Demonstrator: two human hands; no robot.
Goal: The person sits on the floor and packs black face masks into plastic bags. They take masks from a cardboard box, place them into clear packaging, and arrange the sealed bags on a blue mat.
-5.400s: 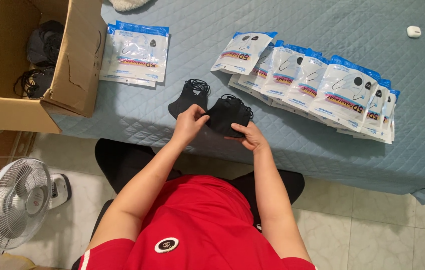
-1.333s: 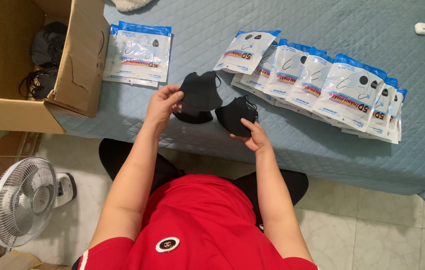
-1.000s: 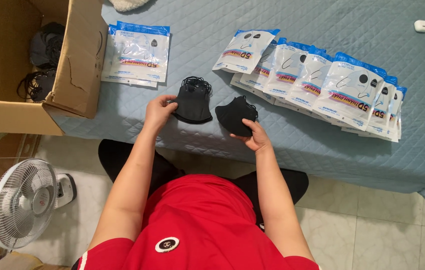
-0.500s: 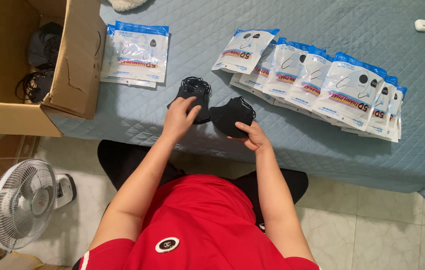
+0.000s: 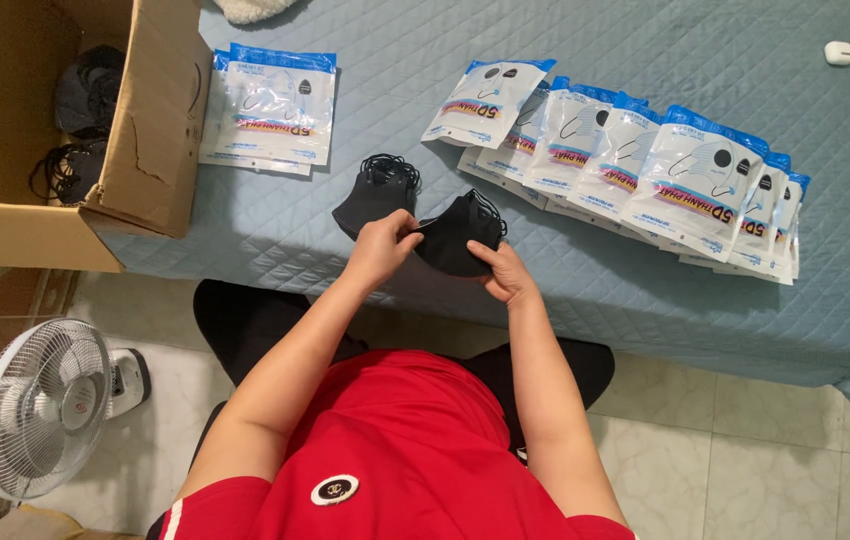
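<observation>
Near the middle of the frame, both hands meet on a black face mask (image 5: pixel 455 232) held just above the blue quilted bed (image 5: pixel 585 290). The left hand (image 5: pixel 383 248) pinches its left edge, fingers closed on the fabric; the right hand (image 5: pixel 507 274) grips the lower right edge from below, fingers curled around it. A second small pile of black masks (image 5: pixel 375 192) lies on the bed just to the upper left of the held one, its ear loops bunched on top.

The mask looks light, soft and floppy, so it would likely fold or sag if taken by one corner; the edges or the centre crease seem the safest places to hold, and the thin loops could snag.

A fanned row of sealed mask packets (image 5: pixel 645 170) runs toward the right of the frame, and a short stack of packets (image 5: pixel 270 108) sits at upper left beside an open cardboard box (image 5: pixel 140 150) with dark masks inside. A white fan (image 5: pixel 40 408) stands on the floor at lower left.
</observation>
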